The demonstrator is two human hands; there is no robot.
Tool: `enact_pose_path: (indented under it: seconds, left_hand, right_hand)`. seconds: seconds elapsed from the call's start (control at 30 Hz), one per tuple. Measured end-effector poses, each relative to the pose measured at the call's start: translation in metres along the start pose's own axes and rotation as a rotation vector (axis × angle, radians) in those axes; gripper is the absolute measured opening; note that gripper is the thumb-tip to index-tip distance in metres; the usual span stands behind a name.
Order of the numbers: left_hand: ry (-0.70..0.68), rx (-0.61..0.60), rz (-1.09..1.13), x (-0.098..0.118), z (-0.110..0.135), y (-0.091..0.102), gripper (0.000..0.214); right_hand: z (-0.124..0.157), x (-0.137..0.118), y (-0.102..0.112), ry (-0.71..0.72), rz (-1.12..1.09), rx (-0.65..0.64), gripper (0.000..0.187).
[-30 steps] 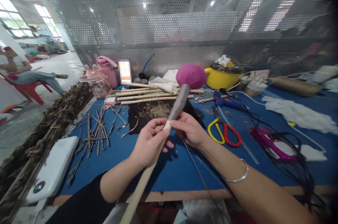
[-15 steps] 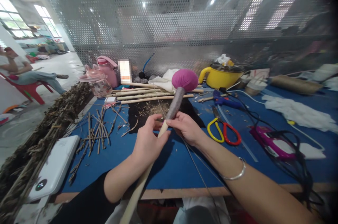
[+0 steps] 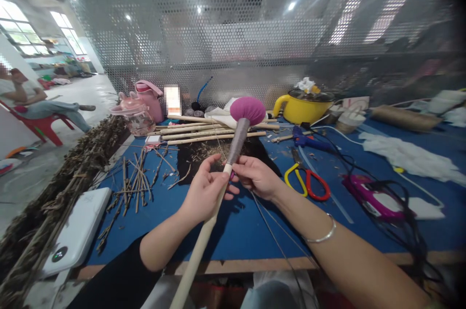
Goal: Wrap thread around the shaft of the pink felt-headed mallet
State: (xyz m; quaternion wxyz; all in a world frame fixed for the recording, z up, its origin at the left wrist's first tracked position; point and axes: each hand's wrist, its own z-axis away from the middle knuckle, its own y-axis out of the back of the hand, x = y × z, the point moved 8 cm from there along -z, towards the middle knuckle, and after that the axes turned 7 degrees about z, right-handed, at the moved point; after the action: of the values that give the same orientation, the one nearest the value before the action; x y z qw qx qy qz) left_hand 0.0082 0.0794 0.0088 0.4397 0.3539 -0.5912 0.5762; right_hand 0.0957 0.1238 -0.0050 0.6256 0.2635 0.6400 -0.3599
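Observation:
A pale wooden stick slants up and away from me, topped by a purple cloth-covered ball. Grey wrapping covers its neck below the ball. My left hand is closed around the stick just under the wrapping, thumb on top, some fingertips showing on the far side. Beside the wrapping's lower end, my right hand is closed in a pinch. Thin grey strands trail from under it toward the table edge. What its fingertips hold is partly hidden; a small purple bit shows near them.
Scissors with yellow and red handles lie right of my hands, near a blue glue gun. Several wooden sticks lie behind a black cloth. Twigs and a white power bank are left. Behind stands a yellow pot.
The ball and wrapped neck have swung slightly left, and the stick has turned a little. My left fingers have shifted, now showing beyond the stick. My right hand has moved slightly off the stick.

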Motion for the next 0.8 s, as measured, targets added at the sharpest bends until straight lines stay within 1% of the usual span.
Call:
enact_pose_path:
  seconds: [0.1, 0.17, 0.23, 0.3, 0.4, 0.47, 0.53, 0.63, 0.8]
  left_hand:
    - [0.171, -0.065, 0.017, -0.013, 0.000, -0.002, 0.047]
    - [0.241, -0.045, -0.041, -0.022, 0.000, 0.002, 0.037]
    - [0.227, 0.004, -0.110, -0.025, -0.002, 0.007, 0.032]
    - [0.196, 0.038, -0.133, -0.026, -0.002, 0.009, 0.031]
    - [0.180, 0.062, -0.132, -0.026, -0.002, 0.009, 0.032]
    - [0.140, 0.056, -0.163, -0.022, -0.002, 0.007, 0.031]
    - [0.103, 0.046, -0.192, -0.018, -0.002, 0.006, 0.032]
    - [0.062, 0.046, -0.212, -0.015, -0.001, 0.007, 0.033]
    - [0.032, 0.044, -0.247, -0.016, -0.001, 0.010, 0.034]
  right_hand:
    - [-0.001, 0.002, 0.001, 0.022, -0.009, 0.038, 0.025]
    - [-0.002, 0.004, 0.002, 0.035, 0.042, 0.080, 0.025]
    - [-0.004, 0.006, 0.001, 0.036, 0.117, 0.099, 0.026]
    - [-0.005, 0.005, 0.002, 0.048, 0.210, 0.127, 0.027]
    - [-0.003, -0.007, 0.010, 0.108, 0.386, 0.196, 0.026]
    - [-0.001, -0.012, 0.013, 0.102, 0.439, 0.175, 0.025]
    - [0.001, -0.011, 0.013, 0.042, 0.403, 0.108, 0.020]
    - [0.003, -0.006, 0.012, -0.028, 0.272, 0.027, 0.015]
    - [0.002, -0.002, 0.010, -0.038, 0.052, 0.023, 0.018]
